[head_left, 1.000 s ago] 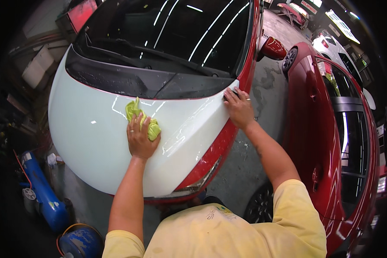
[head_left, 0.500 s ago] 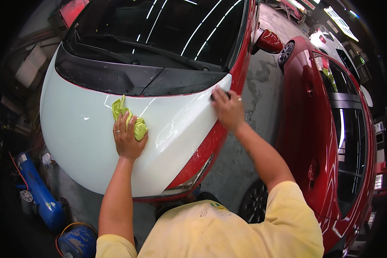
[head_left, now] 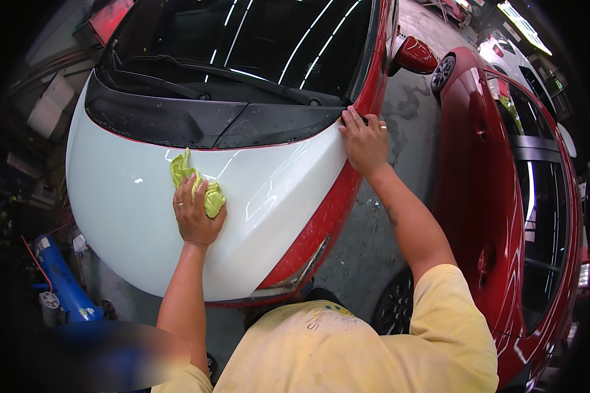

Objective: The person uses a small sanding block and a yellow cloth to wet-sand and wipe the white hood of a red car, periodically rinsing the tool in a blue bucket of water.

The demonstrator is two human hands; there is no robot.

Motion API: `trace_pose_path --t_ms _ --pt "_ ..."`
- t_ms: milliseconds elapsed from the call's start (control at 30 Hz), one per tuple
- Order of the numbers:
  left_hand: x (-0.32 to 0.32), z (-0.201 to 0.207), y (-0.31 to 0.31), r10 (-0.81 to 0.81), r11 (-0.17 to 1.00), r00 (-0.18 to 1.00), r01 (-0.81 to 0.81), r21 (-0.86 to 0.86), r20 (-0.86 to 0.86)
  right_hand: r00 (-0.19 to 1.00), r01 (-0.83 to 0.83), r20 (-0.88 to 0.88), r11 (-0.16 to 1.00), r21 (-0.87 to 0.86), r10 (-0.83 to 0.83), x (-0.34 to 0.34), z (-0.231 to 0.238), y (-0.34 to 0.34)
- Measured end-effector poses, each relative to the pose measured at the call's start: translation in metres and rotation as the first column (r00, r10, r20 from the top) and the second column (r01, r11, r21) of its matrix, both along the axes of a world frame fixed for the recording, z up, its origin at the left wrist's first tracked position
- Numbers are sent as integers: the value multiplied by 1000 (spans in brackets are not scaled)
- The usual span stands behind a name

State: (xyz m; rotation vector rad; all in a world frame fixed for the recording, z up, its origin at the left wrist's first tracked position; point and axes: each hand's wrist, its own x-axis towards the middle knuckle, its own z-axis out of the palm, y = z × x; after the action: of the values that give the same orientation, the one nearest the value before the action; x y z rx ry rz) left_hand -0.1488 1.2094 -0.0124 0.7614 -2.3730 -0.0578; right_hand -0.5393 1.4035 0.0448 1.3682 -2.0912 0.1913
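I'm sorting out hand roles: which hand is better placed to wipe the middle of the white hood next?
Probably the left hand: it rests on the yellow-green cloth, which lies on the white hood. The right hand is away at the hood's rear corner, beside the black cowl.

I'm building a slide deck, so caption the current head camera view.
Left hand on a bunched yellow-green cloth atop a white car hood, right hand at the hood's rear corner.

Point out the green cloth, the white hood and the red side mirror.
Green cloth (head_left: 213, 198), head view: on its bunched lower folds.
White hood (head_left: 134, 216), head view: on its broad bare surface.
Red side mirror (head_left: 415, 56), head view: on its housing.
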Motion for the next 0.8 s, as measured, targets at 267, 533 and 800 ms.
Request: trace_pose_path --t_ms 267,533,800 --pt "1 1 -1 0 1000 1000 0 -1 -1 1000 10 -30 998 58 -8 -1 11 -7" --pt "-2 -1 -1 -6 1000 1000 6 5 -9 999 -19 40 1000 21 18 -5 4 -3" --pt "1 -2 -2 -1 1000 1000 1 -1 0 993 -68 93 996 -63 74 2 -1 11"
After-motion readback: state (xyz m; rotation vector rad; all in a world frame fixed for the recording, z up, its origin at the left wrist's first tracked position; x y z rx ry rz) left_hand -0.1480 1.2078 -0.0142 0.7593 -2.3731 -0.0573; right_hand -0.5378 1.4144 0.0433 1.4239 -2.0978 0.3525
